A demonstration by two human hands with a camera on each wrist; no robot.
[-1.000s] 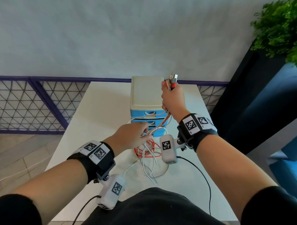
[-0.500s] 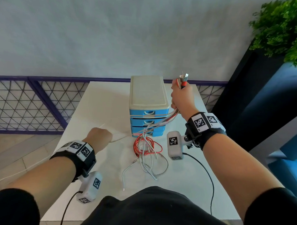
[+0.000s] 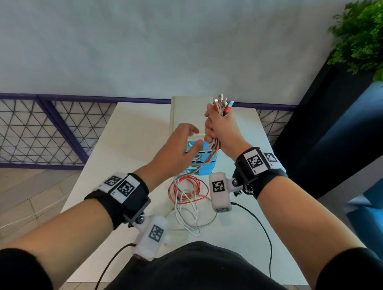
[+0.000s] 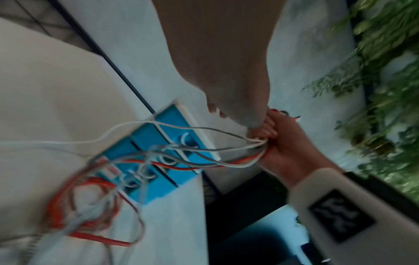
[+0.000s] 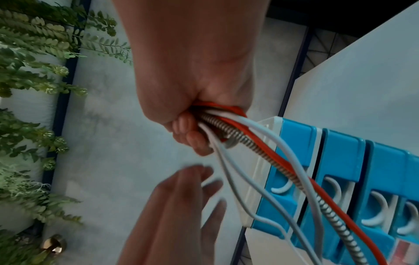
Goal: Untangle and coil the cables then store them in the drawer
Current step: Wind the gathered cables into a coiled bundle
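My right hand (image 3: 219,128) is raised above the table and grips a bundle of cables (image 5: 229,123), red, white and spring-wrapped; their plug ends (image 3: 223,103) stick up out of the fist. The cables hang down past the blue drawer unit (image 3: 204,164) into a tangled heap (image 3: 187,194) on the white table (image 3: 134,138). My left hand (image 3: 182,144) is in the air just left of the right fist, fingers straight and spread, holding nothing. In the right wrist view the left hand's fingers (image 5: 192,181) hover below the fist, close to the hanging white strands.
The drawer unit has a cream top (image 3: 187,110) and several shut blue drawers (image 5: 340,179) with white handles. A purple wire fence (image 3: 45,129) runs behind the table. A dark planter with green foliage (image 3: 368,38) stands at the right.
My left hand has risen from the table's left side to just beside the right fist and spread its fingers. The right hand still grips the cable ends, shifted slightly left.
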